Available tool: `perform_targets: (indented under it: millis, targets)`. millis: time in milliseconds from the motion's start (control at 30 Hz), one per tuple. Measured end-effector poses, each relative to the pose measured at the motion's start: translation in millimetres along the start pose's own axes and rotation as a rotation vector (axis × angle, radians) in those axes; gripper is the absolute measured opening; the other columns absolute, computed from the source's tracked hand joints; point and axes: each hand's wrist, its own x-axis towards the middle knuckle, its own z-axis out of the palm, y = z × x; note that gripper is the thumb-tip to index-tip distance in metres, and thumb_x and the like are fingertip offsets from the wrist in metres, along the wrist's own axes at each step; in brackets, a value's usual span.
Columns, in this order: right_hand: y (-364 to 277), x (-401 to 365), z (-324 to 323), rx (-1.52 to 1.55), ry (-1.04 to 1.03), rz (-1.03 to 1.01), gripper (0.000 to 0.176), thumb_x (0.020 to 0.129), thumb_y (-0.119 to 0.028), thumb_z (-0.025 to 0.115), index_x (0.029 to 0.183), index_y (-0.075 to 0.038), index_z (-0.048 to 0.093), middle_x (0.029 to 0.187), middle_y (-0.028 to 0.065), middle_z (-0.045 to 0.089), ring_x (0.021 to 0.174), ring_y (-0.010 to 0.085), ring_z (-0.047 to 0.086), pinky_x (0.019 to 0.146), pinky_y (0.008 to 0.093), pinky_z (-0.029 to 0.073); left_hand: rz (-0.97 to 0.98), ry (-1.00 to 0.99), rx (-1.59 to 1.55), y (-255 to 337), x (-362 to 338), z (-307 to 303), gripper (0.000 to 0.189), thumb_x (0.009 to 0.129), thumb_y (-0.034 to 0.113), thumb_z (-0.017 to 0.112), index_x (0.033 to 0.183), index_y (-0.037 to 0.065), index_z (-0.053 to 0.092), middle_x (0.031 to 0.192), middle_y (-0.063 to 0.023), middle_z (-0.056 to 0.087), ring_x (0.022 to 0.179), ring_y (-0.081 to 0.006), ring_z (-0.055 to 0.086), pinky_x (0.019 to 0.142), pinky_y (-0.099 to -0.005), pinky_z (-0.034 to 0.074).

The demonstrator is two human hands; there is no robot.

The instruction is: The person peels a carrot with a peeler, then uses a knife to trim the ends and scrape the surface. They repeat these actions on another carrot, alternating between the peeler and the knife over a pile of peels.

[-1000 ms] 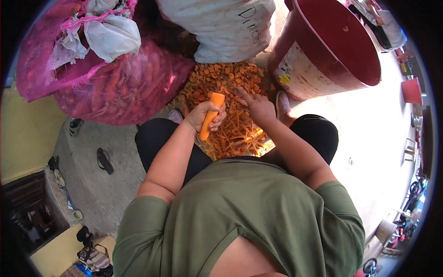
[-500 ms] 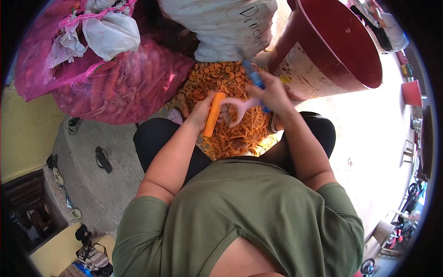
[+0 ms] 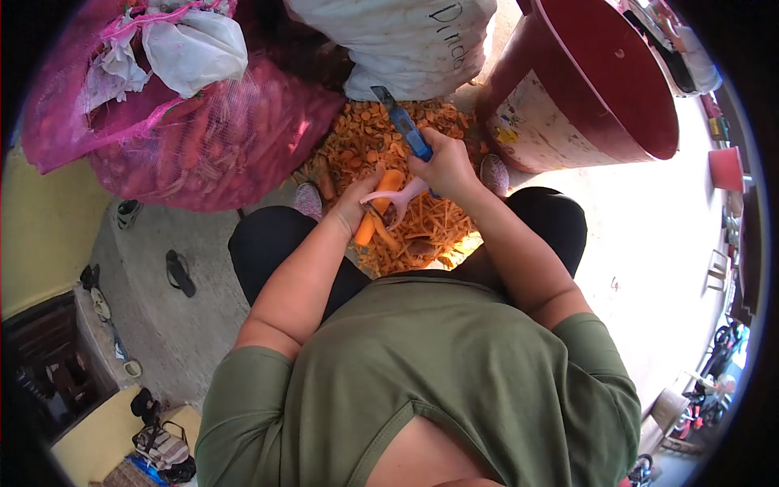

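Observation:
My left hand [image 3: 355, 208] grips an orange carrot [image 3: 378, 203], held out over the ground between my knees. My right hand [image 3: 445, 166] holds a pink peeler [image 3: 392, 193] whose head lies against the carrot. The same hand also holds a blue-handled knife [image 3: 406, 126] that points away from me. Below both hands lies a heap of carrot peelings and cut ends [image 3: 375, 142].
A pink mesh sack of carrots [image 3: 195, 138] sits at the left, a white sack [image 3: 406, 40] ahead, and a large dark-red tub [image 3: 600, 89] at the right. Sandals [image 3: 178, 272] lie on the concrete floor at my left.
My right hand picked up the pink peeler and blue knife, then drew back toward me until the peeler met the carrot. My left hand kept hold of the carrot.

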Motion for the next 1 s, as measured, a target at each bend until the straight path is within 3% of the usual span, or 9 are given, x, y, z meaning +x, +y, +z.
perform_targets:
  millis: [100, 200, 433, 567, 633, 767, 833, 933, 1000]
  targets:
    - [36, 27, -5, 0.097, 0.213, 0.218, 0.02, 0.07, -0.011, 0.061, 0.087, -0.001, 0.057, 0.061, 0.0074, 0.056, 0.055, 0.0126, 0.051, 0.053, 0.0283, 0.043, 0.014, -0.037, 0.121, -7, 8, -10, 0.046, 0.088, 0.046, 0.04, 0.105, 0.005, 0.05, 0.076, -0.0055, 0.054, 0.061, -0.0141, 0.051, 0.049, -0.0259, 0.043]
    - [54, 38, -31, 0.095, 0.38, 0.23, 0.018, 0.071, -0.011, 0.061, 0.085, -0.001, 0.057, 0.064, 0.0055, 0.057, 0.053, 0.0115, 0.053, 0.049, 0.0286, 0.043, -0.071, -0.32, -0.099, -13, 20, -30, 0.047, 0.087, 0.046, 0.042, 0.104, 0.003, 0.051, 0.08, -0.0072, 0.057, 0.063, -0.0153, 0.056, 0.053, -0.0285, 0.047]
    - [18, 6, 19, 0.102, -0.036, 0.013, 0.029, 0.066, -0.017, 0.066, 0.09, -0.002, 0.059, 0.066, 0.0129, 0.059, 0.063, 0.0197, 0.058, 0.063, 0.0322, 0.047, 0.025, 0.085, 0.059, -6, 8, -9, 0.042, 0.089, 0.043, 0.042, 0.1, 0.004, 0.052, 0.077, -0.0059, 0.055, 0.059, -0.0141, 0.051, 0.05, -0.0265, 0.045]
    - [75, 47, -19, -0.069, 0.383, 0.193, 0.027, 0.068, -0.016, 0.064, 0.091, -0.004, 0.059, 0.061, 0.0097, 0.059, 0.053, 0.0205, 0.058, 0.052, 0.0333, 0.047, -0.019, 0.006, 0.041, -7, 12, -20, 0.041, 0.089, 0.041, 0.042, 0.099, 0.003, 0.052, 0.077, -0.0073, 0.057, 0.061, -0.0143, 0.055, 0.05, -0.0263, 0.047]
    - [58, 43, -27, 0.233, 0.346, 0.285, 0.02, 0.07, -0.011, 0.062, 0.088, -0.002, 0.059, 0.067, 0.0048, 0.059, 0.056, 0.0108, 0.053, 0.05, 0.0266, 0.043, -0.005, 0.006, 0.008, -6, 13, -22, 0.041, 0.09, 0.04, 0.041, 0.099, 0.002, 0.052, 0.077, -0.0081, 0.057, 0.061, -0.0144, 0.056, 0.05, -0.0263, 0.048]
    - [23, 11, 18, 0.158, -0.07, 0.008, 0.023, 0.069, -0.01, 0.064, 0.09, -0.002, 0.059, 0.067, 0.0021, 0.055, 0.066, 0.009, 0.051, 0.062, 0.0281, 0.043, 0.012, 0.049, -0.081, -6, 18, -20, 0.04, 0.09, 0.04, 0.042, 0.101, 0.002, 0.051, 0.079, -0.0081, 0.056, 0.06, -0.0145, 0.055, 0.05, -0.0267, 0.048]
    - [22, 9, 27, 0.13, -0.052, 0.017, 0.023, 0.069, -0.01, 0.064, 0.091, -0.003, 0.059, 0.066, 0.0018, 0.054, 0.063, 0.009, 0.051, 0.058, 0.0283, 0.044, 0.009, 0.035, -0.053, -8, 21, -23, 0.04, 0.089, 0.04, 0.042, 0.101, 0.002, 0.051, 0.079, -0.0077, 0.056, 0.061, -0.0145, 0.055, 0.051, -0.0268, 0.047]
    - [65, 46, 1, -0.02, 0.322, 0.157, 0.018, 0.07, -0.011, 0.061, 0.087, -0.003, 0.06, 0.063, 0.0037, 0.056, 0.053, 0.0104, 0.052, 0.048, 0.0276, 0.042, 0.003, -0.038, -0.002, -10, 25, -30, 0.041, 0.089, 0.04, 0.043, 0.102, 0.002, 0.051, 0.079, -0.0077, 0.056, 0.063, -0.0147, 0.055, 0.052, -0.0269, 0.048]
    - [68, 54, -15, 0.049, 0.338, 0.279, 0.017, 0.07, -0.011, 0.062, 0.084, -0.002, 0.058, 0.064, 0.0051, 0.057, 0.054, 0.0101, 0.052, 0.049, 0.0268, 0.042, -0.034, -0.081, -0.119, -6, 21, -31, 0.042, 0.089, 0.04, 0.044, 0.102, 0.002, 0.051, 0.08, -0.0077, 0.056, 0.064, -0.0147, 0.056, 0.051, -0.0268, 0.048]
